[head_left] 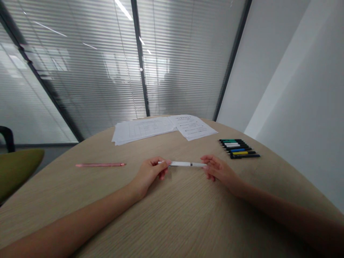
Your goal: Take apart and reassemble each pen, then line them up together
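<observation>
A white pen (181,164) with a dark band lies crosswise between my hands, a little above or on the tabletop; I cannot tell which. My left hand (152,172) is closed on its left end, pinching it between thumb and fingers. At the other end, my right hand (219,170) holds the pen's tip with thumb and fingertips, its index finger raised somewhat. The fingertips hide both ends of the pen. To the left of my left hand, a pink pen (100,165) rests flat on the table.
Several pens (239,148) in black, green, white, blue and yellow lie in a row at the right. Printed sheets (145,129) are spread along the far side of the round wooden table (172,222). A green chair (20,170) stands at the left.
</observation>
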A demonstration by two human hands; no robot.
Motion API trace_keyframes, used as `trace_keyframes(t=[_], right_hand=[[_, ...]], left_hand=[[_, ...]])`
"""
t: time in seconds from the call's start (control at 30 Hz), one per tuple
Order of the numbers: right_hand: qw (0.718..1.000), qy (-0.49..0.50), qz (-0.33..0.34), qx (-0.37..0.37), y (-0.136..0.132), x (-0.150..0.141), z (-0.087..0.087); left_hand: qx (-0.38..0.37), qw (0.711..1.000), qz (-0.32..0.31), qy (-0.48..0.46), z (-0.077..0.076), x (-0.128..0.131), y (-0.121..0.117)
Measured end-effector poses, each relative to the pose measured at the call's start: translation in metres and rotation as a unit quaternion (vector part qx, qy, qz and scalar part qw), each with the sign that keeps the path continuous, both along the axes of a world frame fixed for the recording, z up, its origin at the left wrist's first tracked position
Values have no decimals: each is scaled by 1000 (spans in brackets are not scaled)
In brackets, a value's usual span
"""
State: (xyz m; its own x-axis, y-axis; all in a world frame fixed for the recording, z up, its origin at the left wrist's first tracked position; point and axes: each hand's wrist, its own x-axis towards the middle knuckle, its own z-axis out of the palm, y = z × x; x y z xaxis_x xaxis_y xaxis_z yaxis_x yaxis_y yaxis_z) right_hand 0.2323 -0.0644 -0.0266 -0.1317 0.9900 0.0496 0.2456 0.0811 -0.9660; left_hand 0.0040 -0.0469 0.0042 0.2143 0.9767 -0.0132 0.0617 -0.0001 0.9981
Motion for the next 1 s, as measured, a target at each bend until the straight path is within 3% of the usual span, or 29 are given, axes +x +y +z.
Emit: trace_keyframes(t=[0.17,0.33,0.7,1.0], right_hand=[[997,-77,-4,10,4,5,-7],[996,-91,-7,11,3,5,-7],[999,32,-12,-19,-1,-2,3],[999,34,-16,-12,-1,0,5]], left_hand=[[4,1000,-8,13,2,0,-1],[1,1000,-3,13,-1,0,1],[-7,999,10,-46,-5,-3,5],[-1,998,40,-57,-5,-4,7]])
